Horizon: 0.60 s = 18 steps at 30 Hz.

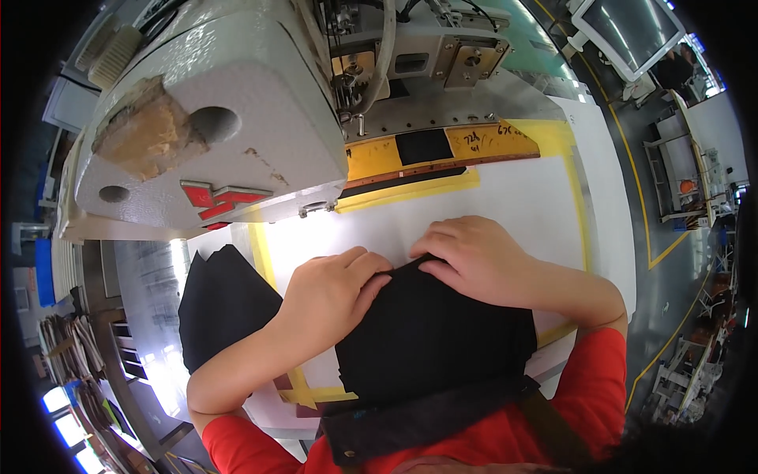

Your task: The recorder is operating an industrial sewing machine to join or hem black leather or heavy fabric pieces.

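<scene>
A black fabric piece hangs from both hands over the white work surface and reaches back toward my body. My left hand pinches its far edge between thumb and fingers. A short way to the right, my right hand grips the same edge, thumb below and fingers curled over. Left of my left forearm lies a second black fabric piece. Beyond my hands sits the sewing machine's yellow clamp plate, with a black patch on it.
The big grey machine head fills the upper left. Yellow tape borders the white work surface. A monitor stands at the upper right. Stacked material is at the far left, and a workbench is at the right.
</scene>
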Each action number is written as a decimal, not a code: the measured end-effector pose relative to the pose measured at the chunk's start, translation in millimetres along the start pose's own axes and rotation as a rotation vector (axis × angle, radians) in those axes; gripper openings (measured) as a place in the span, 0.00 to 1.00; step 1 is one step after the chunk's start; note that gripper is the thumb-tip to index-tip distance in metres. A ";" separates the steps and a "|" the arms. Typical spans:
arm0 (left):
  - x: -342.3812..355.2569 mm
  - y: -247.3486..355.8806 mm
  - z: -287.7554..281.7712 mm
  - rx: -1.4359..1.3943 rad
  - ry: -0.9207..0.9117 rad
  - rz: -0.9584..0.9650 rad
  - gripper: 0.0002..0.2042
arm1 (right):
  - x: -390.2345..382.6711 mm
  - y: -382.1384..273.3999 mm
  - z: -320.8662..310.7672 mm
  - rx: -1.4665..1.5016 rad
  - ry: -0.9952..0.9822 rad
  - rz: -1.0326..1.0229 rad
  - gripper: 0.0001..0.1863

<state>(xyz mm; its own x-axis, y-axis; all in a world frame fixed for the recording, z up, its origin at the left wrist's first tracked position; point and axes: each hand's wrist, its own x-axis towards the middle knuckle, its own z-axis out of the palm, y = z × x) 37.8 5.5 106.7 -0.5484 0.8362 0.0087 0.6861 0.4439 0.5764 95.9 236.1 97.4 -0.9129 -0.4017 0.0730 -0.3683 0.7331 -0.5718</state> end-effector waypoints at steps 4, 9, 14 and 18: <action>12.9 -12.0 9.5 0.291 0.449 0.160 0.13 | 31.3 3.0 19.6 0.024 0.102 -0.031 0.06; 1.8 -18.5 22.7 0.278 0.439 0.280 0.15 | 58.1 22.4 15.7 -0.082 0.172 -0.009 0.10; 7.7 -17.9 25.7 0.307 0.353 0.167 0.19 | 78.2 33.4 15.1 -0.137 0.203 0.078 0.16; 4.4 -20.9 26.8 0.395 0.278 0.049 0.24 | 80.4 34.1 16.8 -0.160 0.233 0.099 0.16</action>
<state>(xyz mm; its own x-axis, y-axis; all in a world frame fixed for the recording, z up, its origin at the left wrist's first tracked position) 33.8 8.6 72.8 -0.5809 0.7652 0.2776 0.8138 0.5394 0.2163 12.9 219.6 70.0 -0.9549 -0.2007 0.2189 -0.2814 0.8470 -0.4510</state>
